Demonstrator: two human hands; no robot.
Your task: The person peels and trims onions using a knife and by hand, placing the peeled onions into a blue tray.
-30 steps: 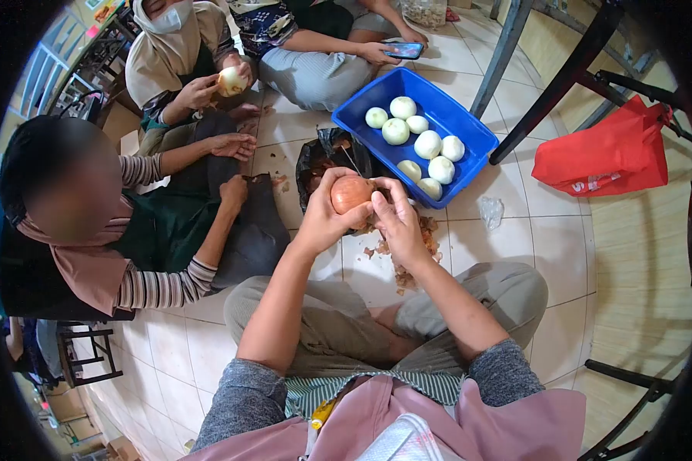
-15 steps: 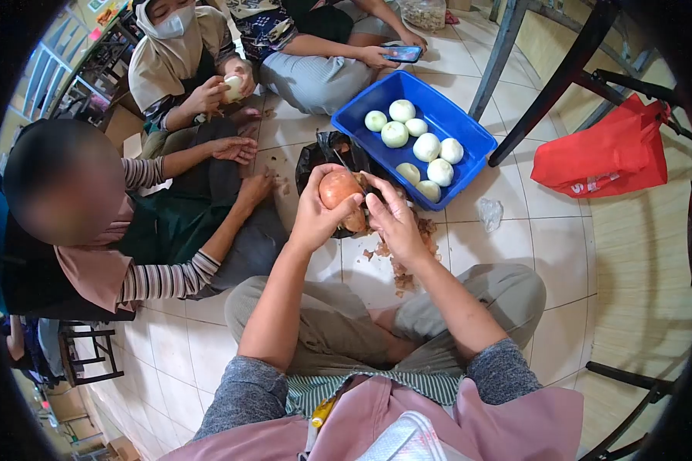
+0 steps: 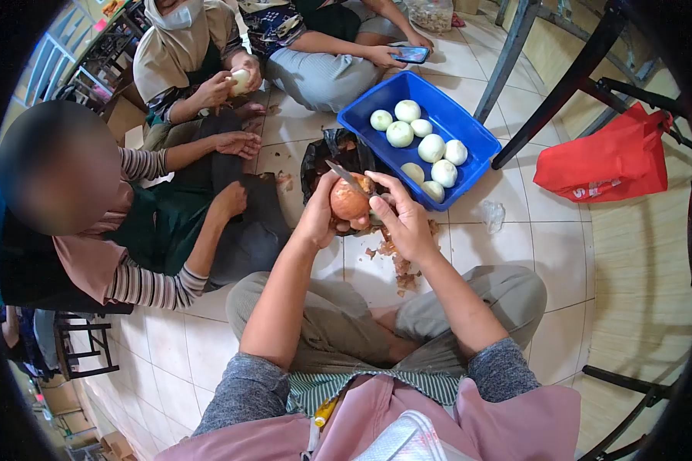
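A brown-skinned onion (image 3: 349,201) sits in my left hand (image 3: 319,217), whose fingers are wrapped around its left side and underneath. My right hand (image 3: 409,224) grips a knife (image 3: 344,176); the handle is hidden in the fingers. The blade slants up and to the left across the top of the onion, close against its skin. Below and behind both hands is a black plastic bag (image 3: 313,170), partly covered by them. Just beyond, a blue basin (image 3: 469,196) holds several peeled, pale onions (image 3: 431,147).
Onion skins (image 3: 404,269) litter the tiled floor before my crossed legs. To the left sits a person in striped sleeves (image 3: 161,288); another holds a peeled onion (image 3: 240,81), and a third a phone (image 3: 410,54). A red bag (image 3: 601,161) and metal table legs (image 3: 507,61) stand right.
The knife blade has come up over the top of the onion, where it was mostly hidden behind before. The onion has turned and lowered slightly. The seated person's near hand has moved left.
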